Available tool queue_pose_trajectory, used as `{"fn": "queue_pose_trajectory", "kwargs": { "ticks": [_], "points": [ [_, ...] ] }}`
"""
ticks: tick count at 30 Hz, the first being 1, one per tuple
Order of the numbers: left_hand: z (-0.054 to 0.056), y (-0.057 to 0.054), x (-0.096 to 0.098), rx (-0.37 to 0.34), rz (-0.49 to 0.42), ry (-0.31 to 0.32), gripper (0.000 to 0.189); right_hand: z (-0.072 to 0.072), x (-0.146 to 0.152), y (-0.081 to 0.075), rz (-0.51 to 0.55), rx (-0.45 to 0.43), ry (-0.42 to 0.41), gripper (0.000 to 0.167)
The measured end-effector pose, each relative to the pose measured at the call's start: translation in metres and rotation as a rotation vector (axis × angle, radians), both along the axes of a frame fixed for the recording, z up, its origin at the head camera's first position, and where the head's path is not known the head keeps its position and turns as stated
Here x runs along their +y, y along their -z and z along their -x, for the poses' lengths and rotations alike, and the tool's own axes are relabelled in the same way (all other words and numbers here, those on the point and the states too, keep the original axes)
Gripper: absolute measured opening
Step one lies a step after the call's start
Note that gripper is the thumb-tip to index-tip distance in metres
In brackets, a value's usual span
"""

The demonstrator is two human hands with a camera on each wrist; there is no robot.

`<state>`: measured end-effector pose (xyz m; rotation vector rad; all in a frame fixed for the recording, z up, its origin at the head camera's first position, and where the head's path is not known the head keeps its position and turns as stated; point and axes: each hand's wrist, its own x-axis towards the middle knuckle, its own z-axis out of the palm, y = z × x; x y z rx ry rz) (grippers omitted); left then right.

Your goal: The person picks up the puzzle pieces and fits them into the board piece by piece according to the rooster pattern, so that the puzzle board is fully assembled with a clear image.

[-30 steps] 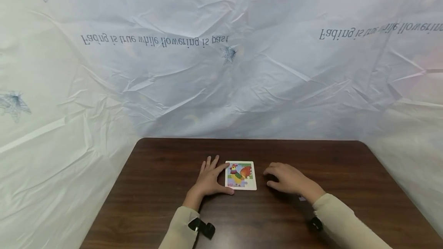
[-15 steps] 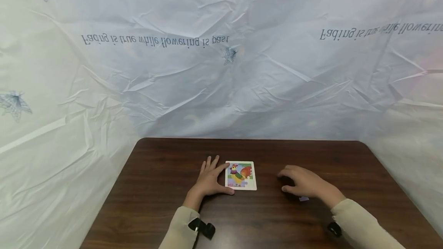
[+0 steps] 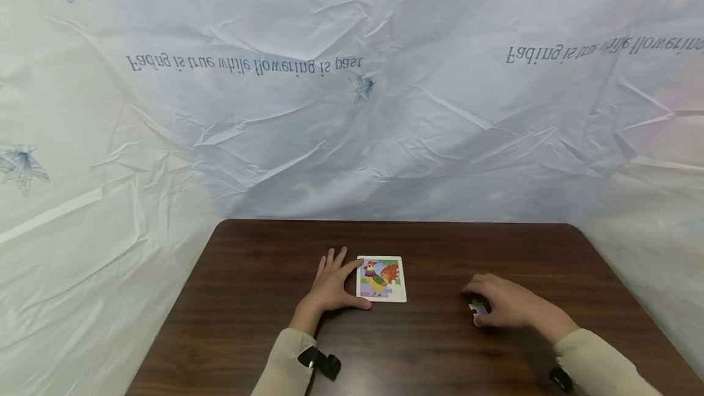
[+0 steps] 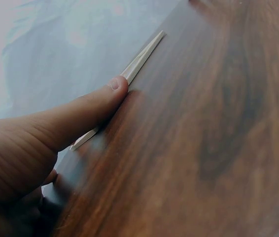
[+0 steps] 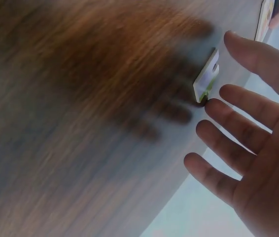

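A white-framed jigsaw puzzle with a rooster picture (image 3: 382, 280) lies flat on the table, with a white gap at its lower right. My left hand (image 3: 329, 289) rests at its left side, index fingertip at the upper left corner and thumb along the lower edge. In the left wrist view the straight thumb (image 4: 92, 106) touches the puzzle's edge. My right hand (image 3: 508, 301) hovers over a purple and green puzzle piece (image 5: 207, 76) on the table. The right wrist view shows its fingers spread, with the piece between thumb and fingertips, apparently not gripped.
The dark wooden table (image 3: 429, 353) ends at a back edge against a creased pale sheet (image 3: 352, 139) with printed writing. A black strap device (image 3: 321, 362) sits on the left wrist, another (image 3: 561, 377) on the right.
My right hand has moved right, away from the puzzle, and is now over the loose piece. The left hand and the puzzle have stayed in place.
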<state>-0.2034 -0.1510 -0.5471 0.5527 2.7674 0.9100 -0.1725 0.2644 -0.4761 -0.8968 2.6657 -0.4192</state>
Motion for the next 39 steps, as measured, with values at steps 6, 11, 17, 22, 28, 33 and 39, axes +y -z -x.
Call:
{"fn": "queue_pose_trajectory", "kwargs": {
  "ticks": [6, 11, 17, 22, 28, 33, 39],
  "points": [
    [-0.001, 0.000, 0.000, -0.009, -0.014, -0.006, 0.105, -0.001, 0.005, -0.001, -0.003, -0.019, -0.003, 0.053],
    [-0.002, 0.000, 0.000, -0.003, -0.035, -0.005, 0.106, 0.002, 0.009, 0.000, 0.005, -0.061, 0.015, 0.049],
    [-0.001, 0.000, 0.000, 0.011, -0.040, 0.001, 0.106, 0.005, 0.011, 0.002, 0.050, -0.051, 0.007, 0.038],
    [-0.001, -0.001, 0.001, 0.008, -0.042, 0.003, 0.106, 0.002, 0.010, 0.008, 0.069, -0.027, 0.035, 0.027],
    [-0.002, 0.000, 0.000, 0.007, -0.035, 0.000, 0.106, -0.002, 0.004, 0.015, 0.068, 0.010, 0.041, 0.019],
    [-0.003, 0.000, 0.000, 0.006, -0.038, 0.003, 0.106, -0.004, 0.000, 0.016, 0.078, 0.000, 0.041, 0.020],
    [-0.003, 0.000, 0.000, 0.007, -0.038, 0.002, 0.107, -0.005, -0.003, 0.018, 0.088, 0.049, 0.030, 0.022]
  ]
}}
